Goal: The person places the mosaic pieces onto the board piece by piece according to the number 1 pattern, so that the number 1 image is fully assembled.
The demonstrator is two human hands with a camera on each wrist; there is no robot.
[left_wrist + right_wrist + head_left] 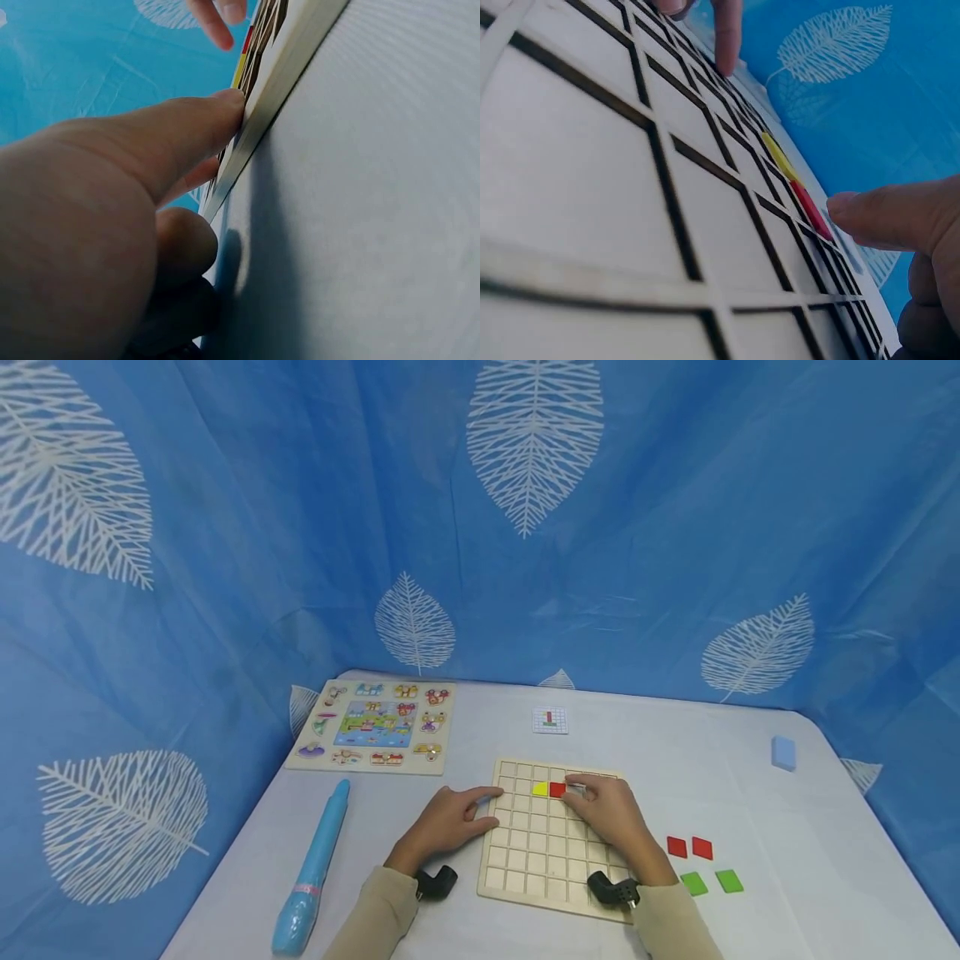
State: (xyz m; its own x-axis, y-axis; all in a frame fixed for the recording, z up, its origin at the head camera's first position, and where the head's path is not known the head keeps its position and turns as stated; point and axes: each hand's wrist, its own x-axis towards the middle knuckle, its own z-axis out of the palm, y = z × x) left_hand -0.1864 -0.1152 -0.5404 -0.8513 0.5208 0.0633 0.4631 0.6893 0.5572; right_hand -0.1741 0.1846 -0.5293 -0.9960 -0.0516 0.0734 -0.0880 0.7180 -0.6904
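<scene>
Head view: a square wooden grid board (543,852) lies flat on the white table (787,827), edges roughly square to the person. In its second row sit a yellow tile (539,789) and, touching it on the right, a red tile (557,790). The right hand (611,814) rests on the board, fingertips (855,214) together just beside the red tile. The left hand (446,821) presses straight fingers against the board's left edge.
</scene>
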